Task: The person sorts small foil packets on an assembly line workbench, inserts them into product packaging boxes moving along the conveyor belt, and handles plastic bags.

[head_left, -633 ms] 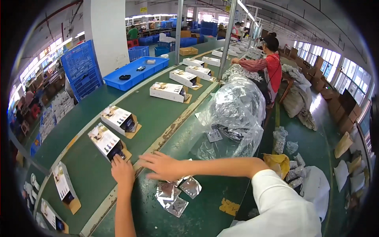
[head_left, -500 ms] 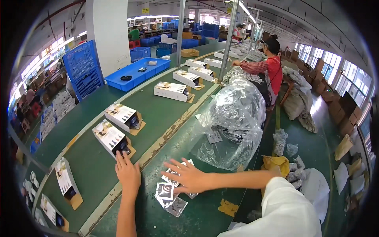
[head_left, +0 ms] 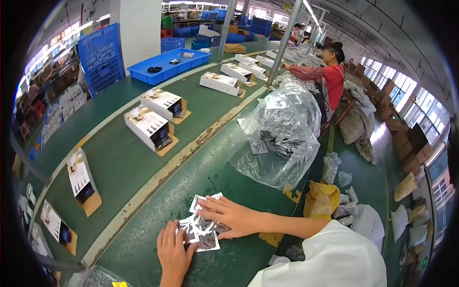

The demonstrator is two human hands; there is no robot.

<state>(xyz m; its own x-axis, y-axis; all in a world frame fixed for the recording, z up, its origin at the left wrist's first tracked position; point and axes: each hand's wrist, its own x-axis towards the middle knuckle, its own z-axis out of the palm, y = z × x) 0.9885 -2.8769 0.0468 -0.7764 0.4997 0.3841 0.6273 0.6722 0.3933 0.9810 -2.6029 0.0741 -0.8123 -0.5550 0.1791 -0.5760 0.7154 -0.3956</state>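
Note:
Several silver foil packets (head_left: 206, 242) lie overlapping on the green table in front of me. My right hand (head_left: 230, 216) is over them, palm down with its fingers stretched out across the upper packets. At the left edge of the pile is my left hand (head_left: 174, 252), its thumb apart from the fingers and its fingertips at a packet's edge. Neither hand lifts anything. Part of the pile is hidden under the right hand. Beyond it sits a large clear plastic bag (head_left: 282, 129) with more packets inside.
Open white boxes (head_left: 147, 125) with brown flaps stand along the green belt to the left. A worn raised rail (head_left: 191, 153) divides belt and table. A blue tray (head_left: 138, 76) sits farther back. To the right are a yellow bag (head_left: 321, 201) and a person in red (head_left: 333, 81).
My left hand has moved from beside an open box on the belt, right and nearer, to the foil packets. My right hand stays over the pile. The view has shifted.

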